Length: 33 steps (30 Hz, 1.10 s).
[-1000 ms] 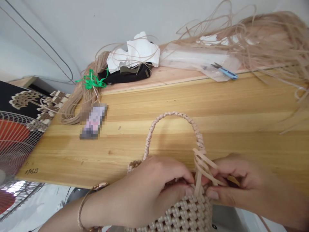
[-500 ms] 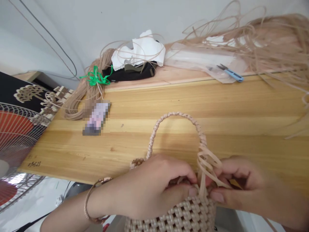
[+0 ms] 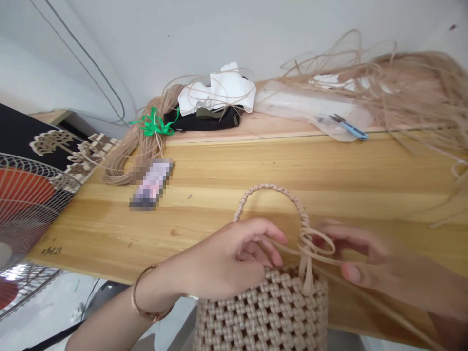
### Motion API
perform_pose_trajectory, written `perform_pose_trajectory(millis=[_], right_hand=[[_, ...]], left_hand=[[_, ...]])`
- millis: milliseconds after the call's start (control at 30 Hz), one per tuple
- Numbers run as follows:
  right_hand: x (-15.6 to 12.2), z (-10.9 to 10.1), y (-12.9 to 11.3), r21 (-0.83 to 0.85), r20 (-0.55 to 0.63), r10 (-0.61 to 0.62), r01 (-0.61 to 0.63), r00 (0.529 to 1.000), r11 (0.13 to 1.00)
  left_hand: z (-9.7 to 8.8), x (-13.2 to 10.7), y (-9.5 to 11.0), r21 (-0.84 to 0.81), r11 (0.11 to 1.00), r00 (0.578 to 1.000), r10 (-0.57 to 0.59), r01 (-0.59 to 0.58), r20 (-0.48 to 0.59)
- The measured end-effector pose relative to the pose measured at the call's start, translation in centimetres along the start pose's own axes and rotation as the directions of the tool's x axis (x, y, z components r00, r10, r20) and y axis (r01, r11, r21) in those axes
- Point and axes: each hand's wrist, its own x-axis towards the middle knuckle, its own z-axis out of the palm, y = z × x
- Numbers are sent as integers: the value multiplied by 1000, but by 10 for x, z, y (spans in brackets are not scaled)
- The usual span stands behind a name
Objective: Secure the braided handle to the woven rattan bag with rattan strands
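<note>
A beige woven bag (image 3: 263,312) stands upright at the front, with a wrapped arched handle (image 3: 270,186) above it. My left hand (image 3: 237,263) lies on the bag's rim. Its thumb presses there and its fingers curl over the opening, beside a strand leading to the handle. At the handle's right foot, flat beige strands (image 3: 321,248) make loose loops. My right hand (image 3: 373,263), blurred by motion, is just right of these loops; one strand runs from them to its thumb. The index finger reaches behind the loop.
Blue snips (image 3: 351,128) lie on a clear plastic bag (image 3: 303,105) at the back. Beige strands (image 3: 420,87) are piled at back right. A coiled bundle (image 3: 117,165) with a green tie, a pixelated flat object (image 3: 152,183) and a fan (image 3: 25,195) are on the left.
My right hand has moved up and away from the rim, drawing the strand into a rounder loop. My left hand has shifted left, its fingers wider apart. The view has tilted up slightly.
</note>
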Motion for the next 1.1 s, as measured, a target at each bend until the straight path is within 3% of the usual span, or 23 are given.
perform_pose_trajectory(millis=[67, 167, 233, 300, 500, 700, 867, 967, 1100], right_hand=[[8, -2, 1, 32, 18, -47, 46, 999, 998], [19, 4, -7, 351, 251, -200, 104, 947, 931], [24, 12, -16, 528, 292, -270, 81, 918, 846], [27, 19, -23, 580, 300, -278, 57, 913, 813], [27, 28, -16, 598, 259, -287, 80, 922, 797], [23, 20, -16, 496, 281, -297, 127, 912, 859], [17, 11, -24, 127, 195, -256, 234, 947, 964], [11, 11, -31, 86, 225, -278, 265, 934, 960], [6, 20, -32, 172, 249, -353, 317, 902, 932]], left_hand=[[1, 2, -2, -75, 997, 1000, 12, -12, -1], [2, 4, -5, -160, 985, 998, 64, -64, -4], [2, 3, -8, -200, 973, 994, 113, -113, -12], [2, 2, -9, -194, 971, 990, 137, -139, -25], [5, -2, -11, -185, 978, 994, 86, -98, -74], [11, -5, -15, -87, 995, 988, 32, -45, -151], [17, -7, -12, -29, 1000, 979, -7, 1, -202], [22, -11, -12, -21, 999, 965, -48, 44, -258], [26, -16, -14, -11, 992, 952, 117, -125, -284]])
